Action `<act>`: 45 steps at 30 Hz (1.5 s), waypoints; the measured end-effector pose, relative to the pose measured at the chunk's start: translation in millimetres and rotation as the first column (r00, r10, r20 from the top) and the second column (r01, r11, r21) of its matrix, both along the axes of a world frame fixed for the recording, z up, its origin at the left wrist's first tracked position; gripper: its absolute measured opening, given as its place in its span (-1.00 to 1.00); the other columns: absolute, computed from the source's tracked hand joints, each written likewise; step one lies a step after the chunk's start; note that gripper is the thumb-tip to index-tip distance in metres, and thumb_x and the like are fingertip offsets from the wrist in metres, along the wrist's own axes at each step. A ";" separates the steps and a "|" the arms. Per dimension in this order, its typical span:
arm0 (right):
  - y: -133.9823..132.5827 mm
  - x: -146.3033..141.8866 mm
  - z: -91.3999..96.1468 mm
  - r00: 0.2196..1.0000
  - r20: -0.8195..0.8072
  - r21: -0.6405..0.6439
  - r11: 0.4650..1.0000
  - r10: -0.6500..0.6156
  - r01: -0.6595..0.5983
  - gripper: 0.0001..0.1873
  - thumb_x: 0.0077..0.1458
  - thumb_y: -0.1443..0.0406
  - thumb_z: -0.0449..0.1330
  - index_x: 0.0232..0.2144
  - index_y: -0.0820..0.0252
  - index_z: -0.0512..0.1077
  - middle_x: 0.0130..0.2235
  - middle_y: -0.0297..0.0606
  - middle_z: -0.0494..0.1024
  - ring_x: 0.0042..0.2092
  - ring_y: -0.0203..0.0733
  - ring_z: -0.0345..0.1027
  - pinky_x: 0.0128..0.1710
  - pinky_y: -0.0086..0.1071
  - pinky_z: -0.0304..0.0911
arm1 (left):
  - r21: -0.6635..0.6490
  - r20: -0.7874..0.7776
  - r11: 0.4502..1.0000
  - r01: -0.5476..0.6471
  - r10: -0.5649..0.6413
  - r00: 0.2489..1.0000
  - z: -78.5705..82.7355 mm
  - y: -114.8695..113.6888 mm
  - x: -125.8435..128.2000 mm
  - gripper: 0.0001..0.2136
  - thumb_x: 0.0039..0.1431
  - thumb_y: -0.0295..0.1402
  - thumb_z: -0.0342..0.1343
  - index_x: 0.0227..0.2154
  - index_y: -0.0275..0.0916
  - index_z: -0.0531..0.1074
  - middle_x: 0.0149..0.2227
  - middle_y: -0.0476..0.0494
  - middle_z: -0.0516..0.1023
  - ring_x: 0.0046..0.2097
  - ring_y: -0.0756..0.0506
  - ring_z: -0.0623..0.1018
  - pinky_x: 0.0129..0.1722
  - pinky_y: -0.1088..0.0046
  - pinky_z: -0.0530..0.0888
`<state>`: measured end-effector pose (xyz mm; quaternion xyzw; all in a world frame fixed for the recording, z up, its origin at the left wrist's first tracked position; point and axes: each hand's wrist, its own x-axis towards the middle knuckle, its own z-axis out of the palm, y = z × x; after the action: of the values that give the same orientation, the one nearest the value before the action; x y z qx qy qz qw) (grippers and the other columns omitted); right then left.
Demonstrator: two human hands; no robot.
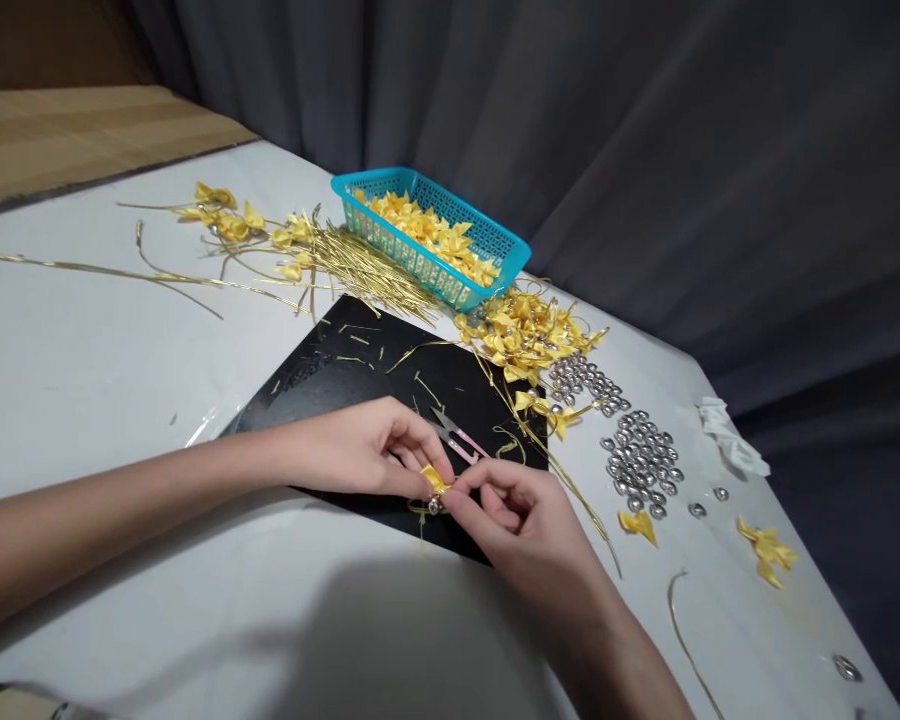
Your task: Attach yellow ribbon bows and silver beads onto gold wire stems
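My left hand (371,450) and my right hand (521,515) meet over a black mat (330,370), fingers pinched together on a small yellow ribbon bow (435,478). A small silver bell (433,506) hangs just under the bow, with a thin gold wire trailing down from it. Pink-handled thread snips (456,436) lie on the mat just beyond my fingertips.
A turquoise basket (495,240) of yellow bows stands at the back. Loose bows (529,330), a bundle of gold wires (360,265) and several silver bells (641,455) lie around the mat. A white scrap (731,435) sits near the table's right edge.
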<state>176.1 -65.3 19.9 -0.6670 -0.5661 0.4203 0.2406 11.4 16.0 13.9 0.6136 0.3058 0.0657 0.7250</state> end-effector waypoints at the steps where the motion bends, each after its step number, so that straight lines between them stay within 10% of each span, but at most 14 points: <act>1: 0.3 0.3 -0.1 1.000 0.010 0.007 1.000 -0.003 0.003 -0.77 -0.04 0.21 0.16 -0.59 0.26 0.38 -0.67 -0.51 -0.08 -0.59 -0.44 -0.23 -0.61 -0.48 -0.23 | -0.023 0.003 1.000 -0.006 0.006 1.000 0.1 -0.3 0.5 -0.87 -0.10 -0.51 0.18 -0.40 -0.31 0.50 -0.62 0.11 0.40 -0.53 0.08 0.35 -0.52 0.62 0.24; 45: 4.1 2.3 8.8 0.991 -0.131 -0.107 0.994 -0.009 -0.005 -0.82 -0.05 0.27 0.14 -0.58 0.30 0.38 -0.68 -0.52 0.04 -0.62 -0.48 -0.16 -0.65 -0.53 -0.25 | -0.160 0.067 0.975 -0.155 0.167 0.984 -13.4 -0.7 2.2 -0.88 -0.15 -0.60 0.23 -0.51 -0.28 0.57 -0.57 0.02 0.59 -0.50 0.08 0.53 -0.47 0.68 0.41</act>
<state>178.4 -61.2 28.7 -0.6507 -0.5250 0.4925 0.2417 13.6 15.3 0.5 0.5256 0.3296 0.1248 0.7743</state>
